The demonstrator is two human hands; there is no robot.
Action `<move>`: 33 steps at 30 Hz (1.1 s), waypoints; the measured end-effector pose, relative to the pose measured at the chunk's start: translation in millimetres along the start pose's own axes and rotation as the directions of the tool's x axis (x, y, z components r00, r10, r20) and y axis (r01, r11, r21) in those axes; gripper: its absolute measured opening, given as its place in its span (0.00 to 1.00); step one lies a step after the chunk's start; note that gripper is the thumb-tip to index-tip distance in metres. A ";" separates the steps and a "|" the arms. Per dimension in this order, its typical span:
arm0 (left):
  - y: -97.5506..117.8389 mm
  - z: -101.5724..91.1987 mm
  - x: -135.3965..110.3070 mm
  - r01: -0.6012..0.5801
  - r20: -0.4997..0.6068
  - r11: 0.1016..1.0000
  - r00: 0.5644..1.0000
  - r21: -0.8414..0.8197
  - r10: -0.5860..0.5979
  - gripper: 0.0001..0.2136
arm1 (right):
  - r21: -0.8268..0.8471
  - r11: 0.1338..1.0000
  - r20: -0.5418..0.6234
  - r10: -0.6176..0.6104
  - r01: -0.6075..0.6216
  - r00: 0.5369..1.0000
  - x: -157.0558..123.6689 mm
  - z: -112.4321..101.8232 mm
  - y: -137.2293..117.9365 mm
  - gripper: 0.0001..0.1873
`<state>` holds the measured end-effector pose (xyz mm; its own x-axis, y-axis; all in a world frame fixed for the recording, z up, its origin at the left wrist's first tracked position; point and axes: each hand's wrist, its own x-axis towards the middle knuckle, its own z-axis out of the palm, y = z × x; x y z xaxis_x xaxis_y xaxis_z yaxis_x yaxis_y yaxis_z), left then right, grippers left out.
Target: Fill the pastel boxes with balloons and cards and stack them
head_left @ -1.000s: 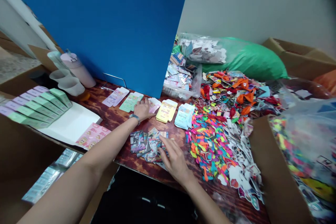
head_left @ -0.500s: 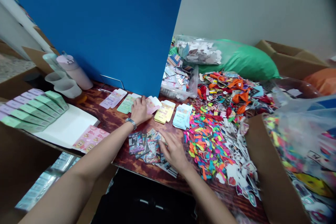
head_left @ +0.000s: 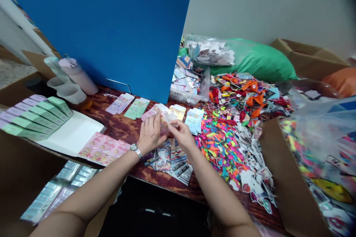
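My left hand (head_left: 150,135), with a metal watch at the wrist, has its fingers closed on one side of a small pink carton (head_left: 164,121). On the carton's other side, my right hand (head_left: 182,135) pinches its edge. The carton is lifted off the table and partly hidden by the fingers. Behind it lie flat pink cartons (head_left: 151,112), between a green stack (head_left: 137,108) and a yellow stack (head_left: 179,111). A purple stack (head_left: 119,104) and a light-blue stack (head_left: 194,120) lie at the row's ends. Below my hands is a spread of printed cards (head_left: 162,160).
Green and purple boxes (head_left: 41,116) and pink printed boxes (head_left: 104,148) are on a white tray (head_left: 73,133) at left. Cups and a bottle (head_left: 79,76) stand behind. Colourful balloons (head_left: 218,146) heap up at right beside a cardboard wall (head_left: 286,177). A blue panel (head_left: 111,26) rises behind.
My left hand has come from the pink stack toward me with a carton. My right hand has lifted from the cards and moved up to the carton, uncovering more cards.
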<state>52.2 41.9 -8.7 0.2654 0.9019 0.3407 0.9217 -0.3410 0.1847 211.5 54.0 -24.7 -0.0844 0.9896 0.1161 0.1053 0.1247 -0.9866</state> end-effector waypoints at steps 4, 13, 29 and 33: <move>5.8 1.7 -3.7 0.018 0.000 0.981 1.000 -0.194 -0.019 0.33 | 0.127 0.987 0.125 0.083 -0.099 0.989 -9.0 -9.2 -14.7 0.15; 14.7 -10.7 -7.2 0.021 0.047 0.916 0.999 -0.401 -0.003 0.34 | -0.435 0.847 0.035 -0.322 0.305 0.946 -42.6 -10.9 -36.4 0.13; 18.8 -7.1 -15.6 -0.098 0.082 0.954 0.989 -0.284 0.126 0.44 | -0.006 0.996 -0.117 0.087 -0.088 0.989 -32.9 -15.6 -44.3 0.10; 23.4 -11.1 -13.9 -0.100 0.087 0.986 0.990 -0.134 0.112 0.47 | -0.319 0.943 -0.115 -0.136 0.093 0.984 -44.2 -10.0 -48.2 0.11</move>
<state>67.0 18.4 1.1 0.3906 0.8777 0.2777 0.8445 -0.4617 0.2713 220.1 5.0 18.9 0.0168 0.9650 0.2617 0.4076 0.2324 -0.8831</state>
